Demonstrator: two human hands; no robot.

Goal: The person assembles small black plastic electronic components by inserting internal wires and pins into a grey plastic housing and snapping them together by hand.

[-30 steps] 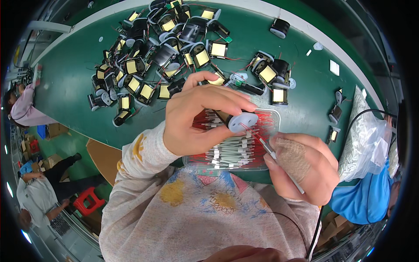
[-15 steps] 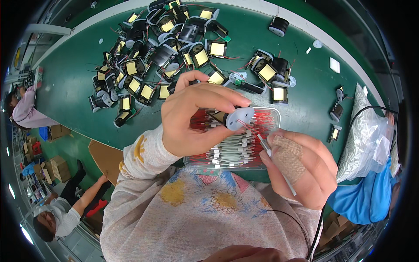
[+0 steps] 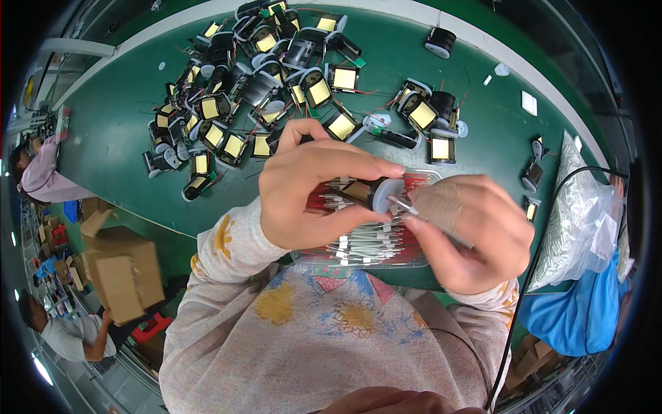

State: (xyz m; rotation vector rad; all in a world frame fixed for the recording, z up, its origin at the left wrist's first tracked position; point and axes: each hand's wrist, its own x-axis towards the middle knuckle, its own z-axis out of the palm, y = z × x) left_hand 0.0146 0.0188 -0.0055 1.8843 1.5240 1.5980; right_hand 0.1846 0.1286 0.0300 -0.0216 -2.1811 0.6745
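My left hand (image 3: 296, 190) pinches a small black motor-like cylinder (image 3: 362, 191) between thumb and fingers, its round grey end cap (image 3: 389, 196) turned to the right. Closed around a slim grey rod-like piece (image 3: 452, 234) is my right hand (image 3: 483, 221), with a tan bandage on one finger. The rod's tip meets or nearly meets the cap's face; I cannot tell which. Under both hands lies a clear tray (image 3: 436, 176) of red wires with pale sleeves (image 3: 365, 241).
A large heap of similar black cylinders (image 3: 300, 52) with yellow pads covers the table's far left. A smaller group (image 3: 420, 110) lies right of it. Bags of white pieces (image 3: 569, 221) stand at the right. At the left, a person carries a cardboard box (image 3: 124, 272).
My right hand has moved up and left, bringing the rod's tip to the end cap. The left hand turned the cylinder slightly. At the left, a person has lifted a cardboard box into view.
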